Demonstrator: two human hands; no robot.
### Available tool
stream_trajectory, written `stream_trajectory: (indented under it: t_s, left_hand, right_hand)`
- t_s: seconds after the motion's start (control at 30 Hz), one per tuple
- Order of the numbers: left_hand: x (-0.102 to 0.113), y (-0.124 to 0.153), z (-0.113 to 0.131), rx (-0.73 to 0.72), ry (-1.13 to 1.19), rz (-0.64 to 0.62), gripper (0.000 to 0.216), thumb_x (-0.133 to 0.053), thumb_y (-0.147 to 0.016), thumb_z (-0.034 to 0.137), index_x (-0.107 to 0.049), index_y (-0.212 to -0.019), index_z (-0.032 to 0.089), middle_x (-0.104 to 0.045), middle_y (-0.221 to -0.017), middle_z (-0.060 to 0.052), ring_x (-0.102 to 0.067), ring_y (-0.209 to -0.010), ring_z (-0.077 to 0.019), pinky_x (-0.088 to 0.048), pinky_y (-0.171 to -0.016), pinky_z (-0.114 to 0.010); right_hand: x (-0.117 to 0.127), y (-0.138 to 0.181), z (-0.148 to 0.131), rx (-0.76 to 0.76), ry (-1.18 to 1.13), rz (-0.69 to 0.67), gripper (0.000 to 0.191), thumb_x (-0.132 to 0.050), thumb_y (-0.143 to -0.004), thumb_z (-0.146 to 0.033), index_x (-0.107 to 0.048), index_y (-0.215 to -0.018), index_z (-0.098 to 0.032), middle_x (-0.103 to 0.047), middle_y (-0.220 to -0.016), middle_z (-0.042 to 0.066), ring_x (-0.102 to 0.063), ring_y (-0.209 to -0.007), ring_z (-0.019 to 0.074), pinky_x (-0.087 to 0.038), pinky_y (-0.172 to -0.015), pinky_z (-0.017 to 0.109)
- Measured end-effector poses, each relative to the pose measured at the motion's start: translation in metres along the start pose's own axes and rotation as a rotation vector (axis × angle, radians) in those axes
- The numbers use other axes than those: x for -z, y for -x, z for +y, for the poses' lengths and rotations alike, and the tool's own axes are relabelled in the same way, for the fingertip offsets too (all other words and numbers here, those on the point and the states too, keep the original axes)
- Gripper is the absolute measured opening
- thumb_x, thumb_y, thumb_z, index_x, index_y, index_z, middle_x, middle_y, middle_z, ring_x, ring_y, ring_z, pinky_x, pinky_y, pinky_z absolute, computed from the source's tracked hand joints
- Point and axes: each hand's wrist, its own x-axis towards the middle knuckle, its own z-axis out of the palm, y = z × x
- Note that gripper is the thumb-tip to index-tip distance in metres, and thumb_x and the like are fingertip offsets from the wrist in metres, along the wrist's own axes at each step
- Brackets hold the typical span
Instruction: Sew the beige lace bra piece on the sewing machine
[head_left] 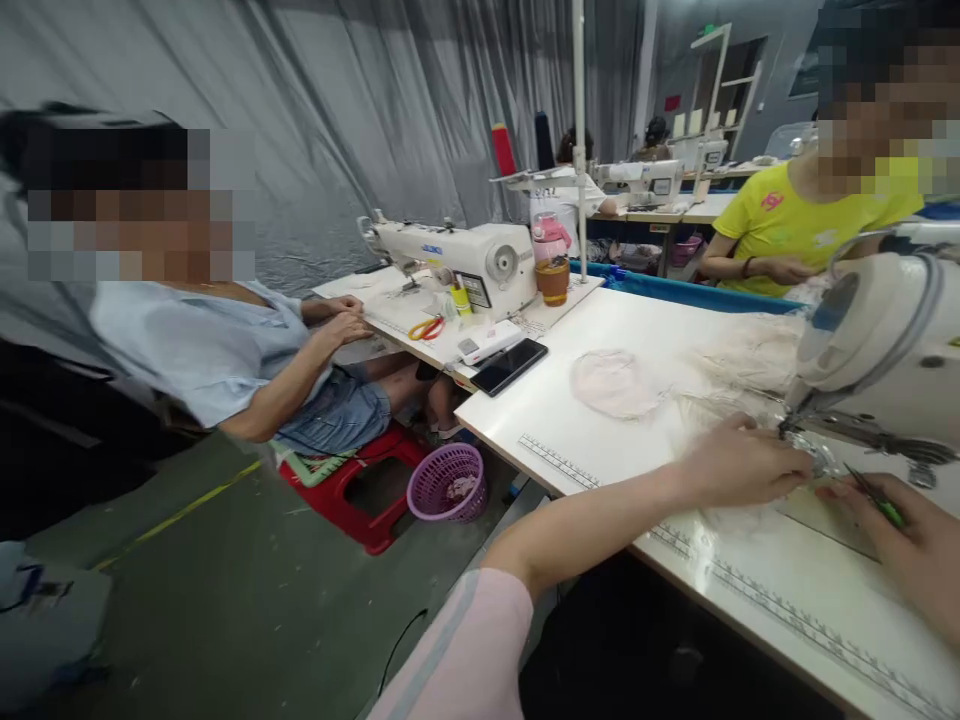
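Left hand (pixel 739 462) flat on sheer pale fabric (pixel 731 515) at the needle area of the sewing machine (pixel 877 350), fingers pressed together, pinning the cloth to the white table (pixel 600 440). Right hand (pixel 911 540) at 3 o'clock of the left hand, pinching green-handled thread snips (pixel 874 497) between thumb and fingers, tips aimed toward the presser foot. Fabric lying under both hands, just below the machine head. Round pale fabric piece (pixel 615 383) at 10 o'clock of the left hand. Black phone (pixel 510 366) on the neighbouring table farther toward 10 o'clock. Purple basket (pixel 448 482) on the floor at 9 o'clock
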Motion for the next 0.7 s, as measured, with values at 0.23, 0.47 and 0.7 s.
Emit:
stream_trajectory:
  t_s: [0.23,0.47,0.7]
  left_hand:
    - [0.004,-0.01,-0.003,0.081,0.208,0.029,0.014,-0.053,-0.092,0.024,-0.066,-0.091,0.021,-0.073,-0.091,0.001,-0.065,-0.089,-0.017,-0.037,-0.087,-0.034]
    - [0.008,-0.017,-0.002,0.141,0.27,0.028,0.015,-0.052,-0.091,0.022,-0.067,-0.091,0.022,-0.072,-0.086,0.002,-0.063,-0.08,-0.0162,-0.037,-0.082,-0.033]
    - [0.006,-0.02,-0.004,0.173,0.215,0.039,0.013,-0.054,-0.089,0.019,-0.067,-0.088,0.022,-0.071,-0.084,0.002,-0.063,-0.079,-0.0165,-0.039,-0.083,-0.033]
  right_hand:
    - [0.016,-0.009,-0.05,-0.163,-0.156,-0.05,0.031,-0.049,-0.081,-0.049,-0.064,-0.086,-0.023,-0.071,-0.088,0.006,-0.063,-0.084,0.0251,-0.046,-0.077,0.035]
    - [0.016,-0.011,-0.048,-0.153,-0.122,-0.036,0.026,-0.049,-0.087,-0.038,-0.068,-0.093,-0.021,-0.072,-0.096,0.004,-0.064,-0.084,0.0235,-0.044,-0.072,0.032]
    - [0.019,-0.011,-0.047,-0.163,-0.041,0.009,0.02,-0.05,-0.088,-0.031,-0.068,-0.093,-0.022,-0.07,-0.095,0.003,-0.062,-0.082,0.0209,-0.039,-0.063,0.028]
